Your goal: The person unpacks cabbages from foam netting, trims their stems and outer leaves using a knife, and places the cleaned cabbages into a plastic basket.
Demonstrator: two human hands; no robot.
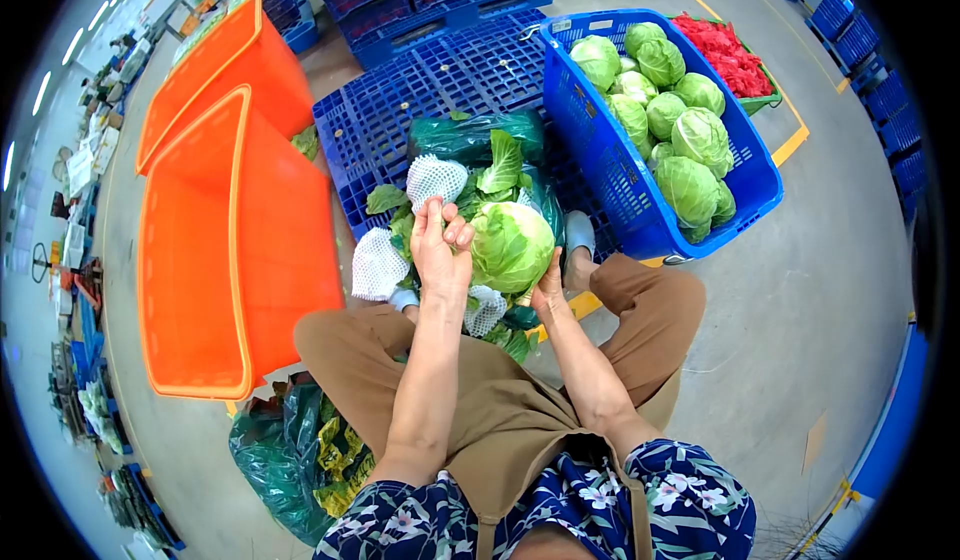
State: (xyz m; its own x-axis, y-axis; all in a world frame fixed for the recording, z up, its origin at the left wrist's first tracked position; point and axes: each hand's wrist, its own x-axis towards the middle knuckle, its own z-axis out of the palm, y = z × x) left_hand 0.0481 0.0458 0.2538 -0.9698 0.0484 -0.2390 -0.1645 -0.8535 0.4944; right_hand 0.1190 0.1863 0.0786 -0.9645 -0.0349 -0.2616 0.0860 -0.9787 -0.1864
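Note:
A pale green cabbage [512, 248] sits between my hands, above a heap of loose leaves. My right hand [547, 288] is closed around its lower right side, with the fingers partly hidden beneath it. To the left of the cabbage, my left hand [442, 248] is closed in a pinch at the lower edge of a white foam net [437, 179]. Another white foam net [379, 264] lies to the left, and a third foam net [486, 310] is below the cabbage. Torn outer leaves [504, 163] lie around them.
A blue crate [655, 222] full of cabbages stands on the right, with a green basket of red netting [722, 55] behind it. Orange bins [290, 260] stand on the left. Ahead are a blue pallet [370, 110] and a dark green plastic roll [475, 138]. Plastic bags [275, 450] lie lower left.

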